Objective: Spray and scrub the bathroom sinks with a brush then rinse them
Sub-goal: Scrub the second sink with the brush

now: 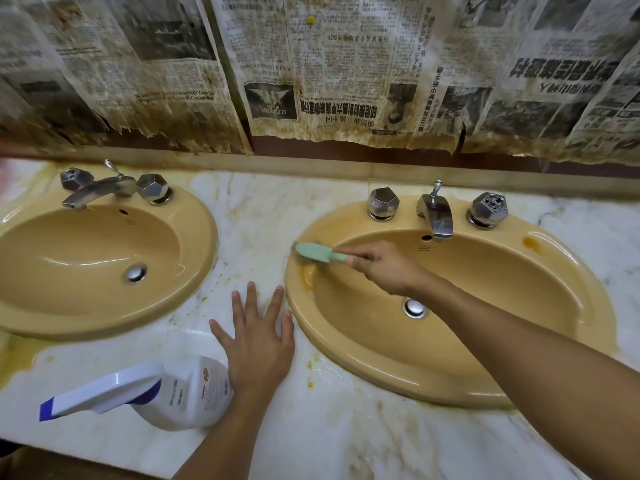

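Over the basins, the right hand point(384, 268) is curling its fingers round the handle of the green brush point(317, 252), holding its head on the left rim of the right sink point(381, 368). The left hand point(258, 344) is lying flat on the marble counter point(329, 427), fingers spread, holding nothing. A white spray bottle point(166, 393) is lying on its side below the left sink point(194, 296), its base hiding behind that wrist. Stained newspaper point(346, 64) is hanging behind the taps, and the bristles are showing only as a blur.
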`<state>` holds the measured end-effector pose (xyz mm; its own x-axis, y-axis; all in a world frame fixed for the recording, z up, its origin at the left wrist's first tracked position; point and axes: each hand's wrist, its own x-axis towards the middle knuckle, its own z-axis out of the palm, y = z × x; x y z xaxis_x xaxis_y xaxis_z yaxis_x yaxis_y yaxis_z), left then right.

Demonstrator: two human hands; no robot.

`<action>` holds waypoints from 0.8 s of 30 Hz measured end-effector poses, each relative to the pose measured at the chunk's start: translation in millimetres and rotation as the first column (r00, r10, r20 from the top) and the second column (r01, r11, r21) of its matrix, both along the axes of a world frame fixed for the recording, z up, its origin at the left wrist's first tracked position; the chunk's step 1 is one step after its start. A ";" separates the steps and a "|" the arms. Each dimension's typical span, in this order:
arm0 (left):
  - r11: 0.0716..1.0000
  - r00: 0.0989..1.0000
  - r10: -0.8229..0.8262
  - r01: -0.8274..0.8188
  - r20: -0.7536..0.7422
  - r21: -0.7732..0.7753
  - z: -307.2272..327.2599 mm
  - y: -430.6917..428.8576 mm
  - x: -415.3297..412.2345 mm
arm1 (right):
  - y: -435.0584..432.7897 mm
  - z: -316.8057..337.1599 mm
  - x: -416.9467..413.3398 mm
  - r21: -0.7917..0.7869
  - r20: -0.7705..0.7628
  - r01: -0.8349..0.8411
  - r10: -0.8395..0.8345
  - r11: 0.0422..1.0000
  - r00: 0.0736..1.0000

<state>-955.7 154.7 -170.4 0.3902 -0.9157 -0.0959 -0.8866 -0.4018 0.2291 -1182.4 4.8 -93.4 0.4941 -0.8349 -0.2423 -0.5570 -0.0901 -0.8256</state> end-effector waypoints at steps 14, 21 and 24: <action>1.000 1.000 -0.012 0.011 -0.011 -0.012 -1.1 1.9 0.6 | 8.8 4.5 -10.2 0.069 0.026 -0.018 0.016 0.997 1.000; 1.000 1.000 -0.016 0.016 -0.013 -0.015 -2.2 2.9 1.7 | 25.9 -2.4 -1.6 0.083 -0.063 -0.097 0.102 0.992 0.993; 1.000 1.000 -0.017 0.017 -0.021 -0.025 -2.0 2.4 0.9 | 36.8 -3.0 -4.5 0.127 -0.026 -0.090 0.094 0.988 0.995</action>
<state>-954.8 157.1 -172.4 0.3727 -0.9244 -0.0808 -0.8882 -0.3806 0.2574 -1186.9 41.5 -96.4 0.5577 -0.7484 -0.3590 -0.5776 -0.0393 -0.8154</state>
